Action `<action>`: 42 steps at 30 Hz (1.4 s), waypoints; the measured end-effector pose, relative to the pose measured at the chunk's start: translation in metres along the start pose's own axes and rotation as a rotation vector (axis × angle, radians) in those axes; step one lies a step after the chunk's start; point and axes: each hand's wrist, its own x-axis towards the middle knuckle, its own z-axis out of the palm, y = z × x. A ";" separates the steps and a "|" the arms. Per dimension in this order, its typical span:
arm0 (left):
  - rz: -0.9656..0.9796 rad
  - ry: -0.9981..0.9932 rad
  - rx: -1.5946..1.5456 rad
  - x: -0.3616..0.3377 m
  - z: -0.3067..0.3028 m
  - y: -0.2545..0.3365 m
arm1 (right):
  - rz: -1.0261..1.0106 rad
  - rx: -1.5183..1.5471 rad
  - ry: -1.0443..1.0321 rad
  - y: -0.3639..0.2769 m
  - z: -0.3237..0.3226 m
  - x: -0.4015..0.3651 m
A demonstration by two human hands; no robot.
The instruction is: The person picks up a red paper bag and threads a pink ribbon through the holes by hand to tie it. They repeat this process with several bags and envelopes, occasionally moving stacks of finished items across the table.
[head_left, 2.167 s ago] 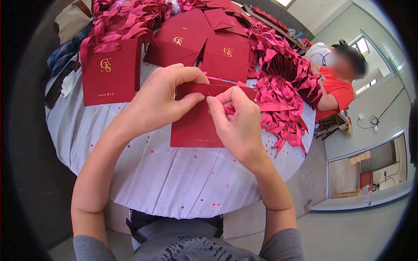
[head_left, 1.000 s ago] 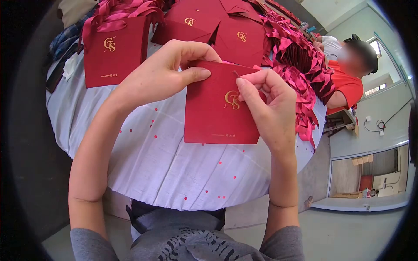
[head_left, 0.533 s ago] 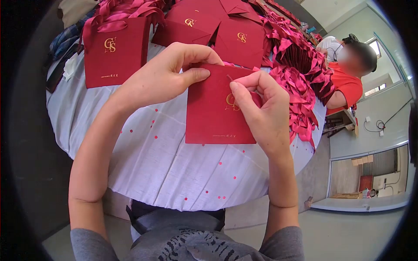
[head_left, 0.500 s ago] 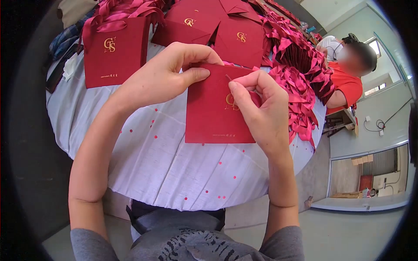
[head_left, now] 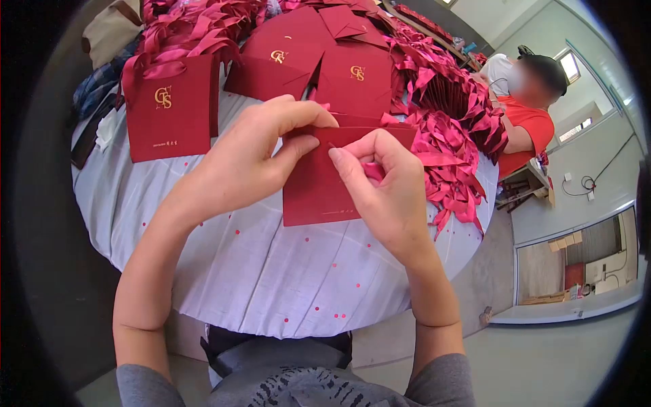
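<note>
A dark red paper gift bag (head_left: 313, 193) stands upright in front of me on the table, its gold logo mostly covered by my right hand. My left hand (head_left: 268, 146) is closed on the bag's top edge, thumb on the front and fingers behind, partly hidden. With thumb and forefinger my right hand (head_left: 383, 183) pinches a narrow ribbon end against the front near the top. Pink ribbon (head_left: 373, 171) shows under its curled fingers. Another red bag (head_left: 169, 119) with ribbon handles stands to the left.
Several flat red bags (head_left: 352, 85) lie behind. Heaps of pink ribbon-handled bags (head_left: 451, 152) fill the right side. Small red paper dots (head_left: 307, 239) are scattered over the white tablecloth (head_left: 251, 271). A person in red (head_left: 525, 129) sits at the far right.
My right hand has moved left along the bag's front, bringing the ribbon end closer to my left thumb. The view has tilted slightly, so the table appears lower.
</note>
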 end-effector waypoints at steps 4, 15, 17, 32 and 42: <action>0.068 0.013 0.069 -0.001 0.001 0.007 | 0.016 -0.060 0.036 -0.003 0.002 -0.005; 0.256 0.135 0.282 -0.002 0.012 0.017 | 0.009 -0.045 0.095 -0.001 0.007 -0.009; 0.274 0.139 0.323 -0.002 0.014 0.019 | 0.018 -0.040 0.110 -0.002 0.007 -0.009; 0.281 0.174 0.325 -0.001 0.016 0.019 | -0.205 0.016 -0.087 0.007 -0.011 -0.001; 0.315 0.176 0.329 -0.001 0.018 0.020 | -0.247 -0.055 0.049 0.009 -0.004 -0.002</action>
